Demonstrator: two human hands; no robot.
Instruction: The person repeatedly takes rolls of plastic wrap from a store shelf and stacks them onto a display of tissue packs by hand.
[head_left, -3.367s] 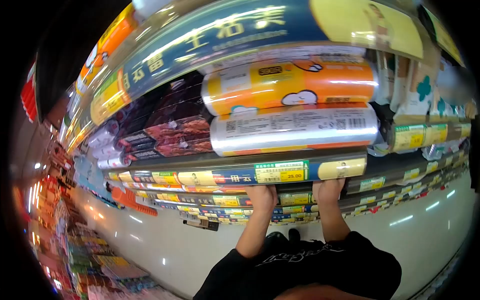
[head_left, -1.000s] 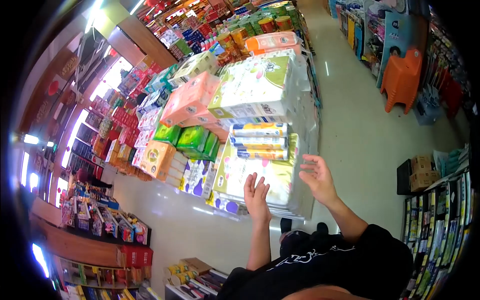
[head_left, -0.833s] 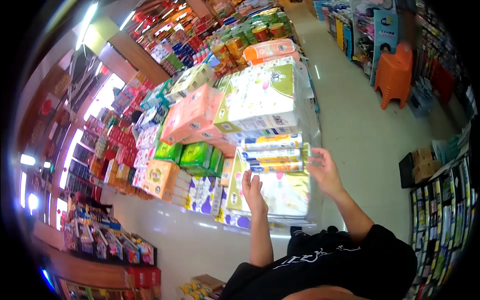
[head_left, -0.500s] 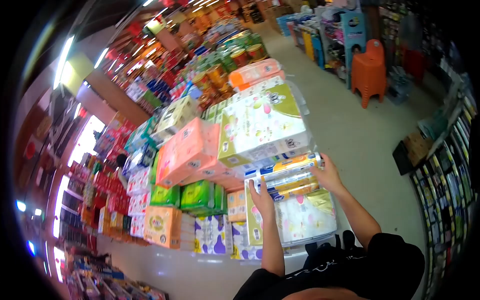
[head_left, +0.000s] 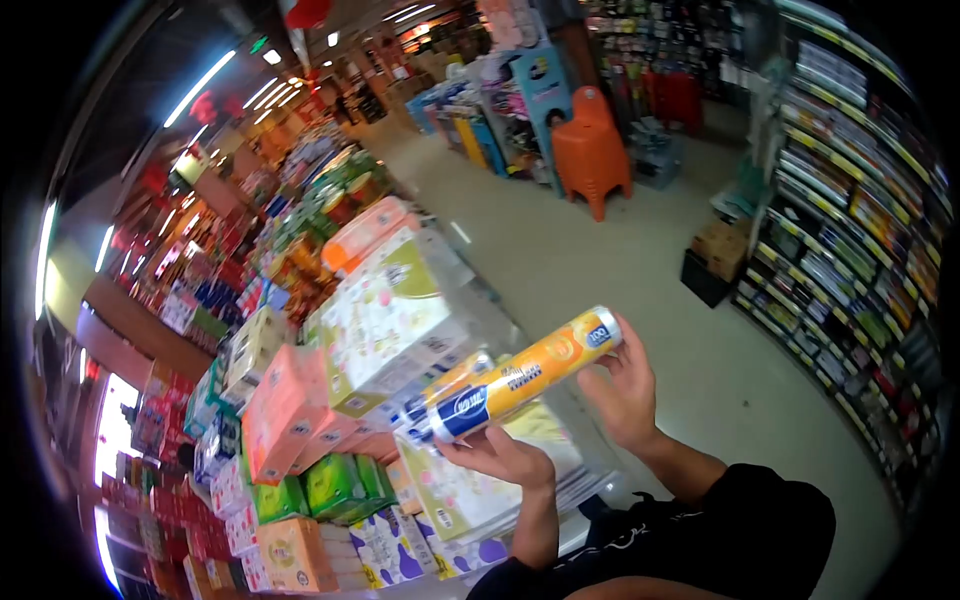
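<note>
An orange, white and blue packaged roll (head_left: 525,375), with "100" printed on its right end, is held up at a slant in front of me. My left hand (head_left: 505,462) is closed around its lower left end from below. My right hand (head_left: 625,390) grips the upper right end, fingers behind it and thumb near the underside. At least one more roll (head_left: 455,380) shows partly behind it, beside the stacked packs. Under the held roll lies a large white-and-green tissue pack (head_left: 470,490), partly hidden by my left hand and the roll.
To the left are stacked tissue packs: a tall white one (head_left: 385,315), pink ones (head_left: 285,410) and green ones (head_left: 335,488). An orange stool stack (head_left: 592,150) stands across the aisle (head_left: 510,240). Shelves (head_left: 850,230) line the right, with a cardboard box (head_left: 720,250) beside them.
Both hands have raised a roll off the pack, tilting its right end up. My view has turned right, so the stacks shift left and more shelving shows.
</note>
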